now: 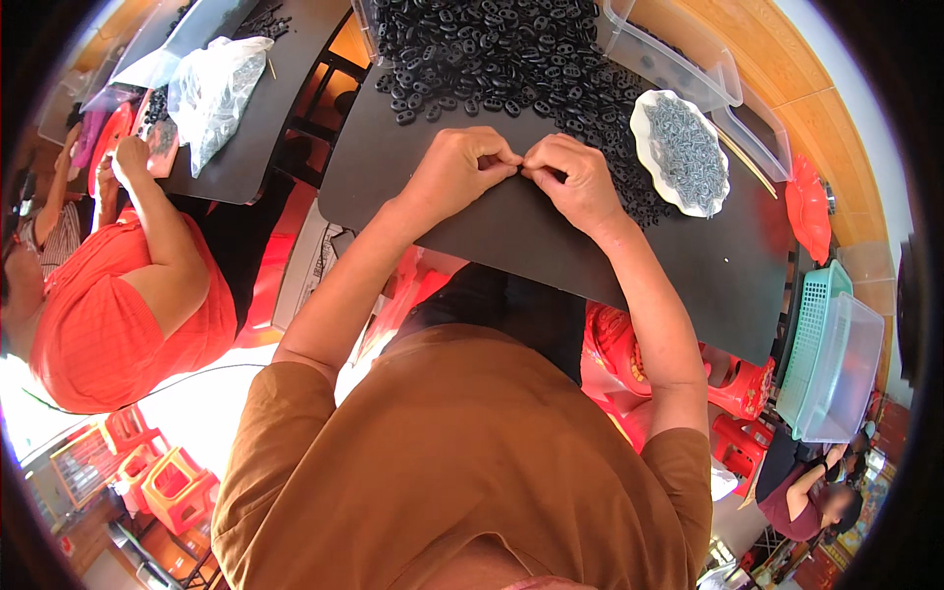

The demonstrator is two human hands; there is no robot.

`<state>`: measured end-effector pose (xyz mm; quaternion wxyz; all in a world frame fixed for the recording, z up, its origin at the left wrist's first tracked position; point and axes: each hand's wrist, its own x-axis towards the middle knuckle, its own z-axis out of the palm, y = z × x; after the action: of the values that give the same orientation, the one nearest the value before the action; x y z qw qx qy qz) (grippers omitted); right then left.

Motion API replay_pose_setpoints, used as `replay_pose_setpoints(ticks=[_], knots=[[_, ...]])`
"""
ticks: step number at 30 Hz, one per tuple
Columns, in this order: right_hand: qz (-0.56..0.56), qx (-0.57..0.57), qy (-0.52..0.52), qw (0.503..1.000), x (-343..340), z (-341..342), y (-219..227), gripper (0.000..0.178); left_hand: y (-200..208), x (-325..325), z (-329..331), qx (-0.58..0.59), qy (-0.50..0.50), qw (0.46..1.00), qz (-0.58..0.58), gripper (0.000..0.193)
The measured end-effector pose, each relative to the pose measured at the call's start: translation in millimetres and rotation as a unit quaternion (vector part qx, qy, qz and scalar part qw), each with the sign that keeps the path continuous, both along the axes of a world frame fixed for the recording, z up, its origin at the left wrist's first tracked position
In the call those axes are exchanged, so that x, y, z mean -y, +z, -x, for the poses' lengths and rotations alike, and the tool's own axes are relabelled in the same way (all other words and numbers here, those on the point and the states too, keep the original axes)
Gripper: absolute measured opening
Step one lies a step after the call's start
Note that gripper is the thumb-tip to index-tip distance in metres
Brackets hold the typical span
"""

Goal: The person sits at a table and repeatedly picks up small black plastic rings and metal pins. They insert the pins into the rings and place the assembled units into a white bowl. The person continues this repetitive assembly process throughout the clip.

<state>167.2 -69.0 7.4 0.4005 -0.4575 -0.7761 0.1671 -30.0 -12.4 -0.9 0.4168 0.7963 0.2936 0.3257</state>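
Observation:
My left hand point(460, 172) and my right hand point(578, 182) meet above the near part of the dark table point(511, 231). Thumb and forefinger of each are pinched, the fingertips nearly touching. A tiny dark piece point(521, 169) shows between them, mostly covered by the fingers, so its exact kind is hard to see. Just beyond lies a large heap of black oval plastic pieces with two holes point(492, 59). Smaller black parts point(629, 182) spread beside my right hand. Right of these, a white scalloped dish point(641, 147) holds many small silvery metal pieces that look like springs.
Clear plastic bins point(678, 54) stand at the back right, with a red scalloped dish point(809, 206) nearby. Green and clear baskets point(816, 334) are at the right. On the left, a person in red point(147, 285) works at another table bearing a plastic bag point(216, 93). Red stools point(177, 487) stand behind.

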Motion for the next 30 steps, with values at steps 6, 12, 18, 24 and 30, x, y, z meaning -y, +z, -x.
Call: replay_pose_setpoints(ticks=[6, 12, 18, 24, 30], knots=[[0.264, -0.194, -0.024, 0.944, 0, -8, 7, 0.011, 4, -3, 2, 0.021, -0.012, 0.994, 0.111, 0.018], [0.261, -0.231, -0.026, 0.937, -25, -51, 47, 0.009, 5, -3, 3, 0.053, 0.006, 0.993, 0.107, 0.025], [0.005, -0.28, -0.208, 0.937, -78, -130, 88, 0.019, 5, -4, 0, 0.029, -0.008, 0.997, 0.064, 0.021], [0.126, -0.111, -0.173, 0.971, -24, -97, 69, 0.005, 2, -2, 0, 0.029, -0.004, 0.998, 0.053, 0.019], [0.241, 0.088, -0.126, 0.958, 29, -71, 51, 0.015, 4, 2, -2, -0.013, -0.012, 1.0, 0.012, 0.019]])
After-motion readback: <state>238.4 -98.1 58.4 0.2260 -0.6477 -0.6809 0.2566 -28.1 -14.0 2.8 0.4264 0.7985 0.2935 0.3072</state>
